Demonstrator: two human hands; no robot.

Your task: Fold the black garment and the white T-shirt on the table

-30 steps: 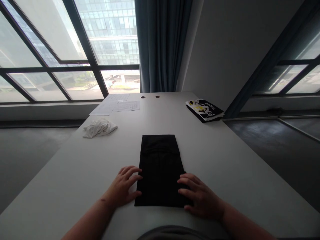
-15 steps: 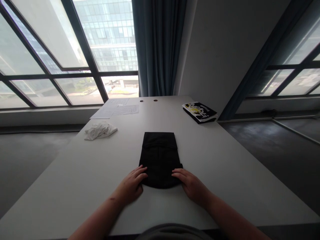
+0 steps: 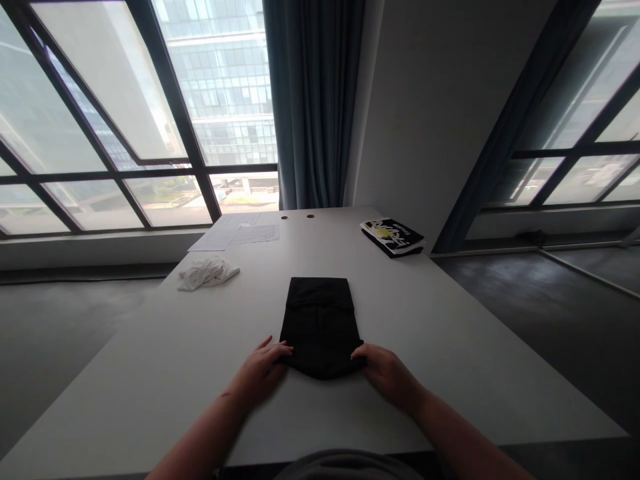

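Observation:
A folded black garment (image 3: 321, 327) lies on the white table (image 3: 320, 417) straight in front of me, a fold line running across its far part. My left hand (image 3: 261, 365) pinches its near left corner between thumb and fingers. At the near right corner, my right hand (image 3: 385, 373) grips the cloth in the same way. Between the hands the near edge sags in a shallow curve toward me. The thumbs are mostly hidden under the cloth.
A crumpled white cloth (image 3: 209, 273) lies to the left, with paper sheets (image 3: 255, 233) behind it. A black, white and yellow printed packet (image 3: 393, 237) sits at the back right. Beyond the table hang blue curtains (image 3: 315, 107) beside windows.
My fingers have gone from lying on the garment's near sides to gripping its near corners. The near edge now looks lifted and bunched. The camera view has tilted up slightly.

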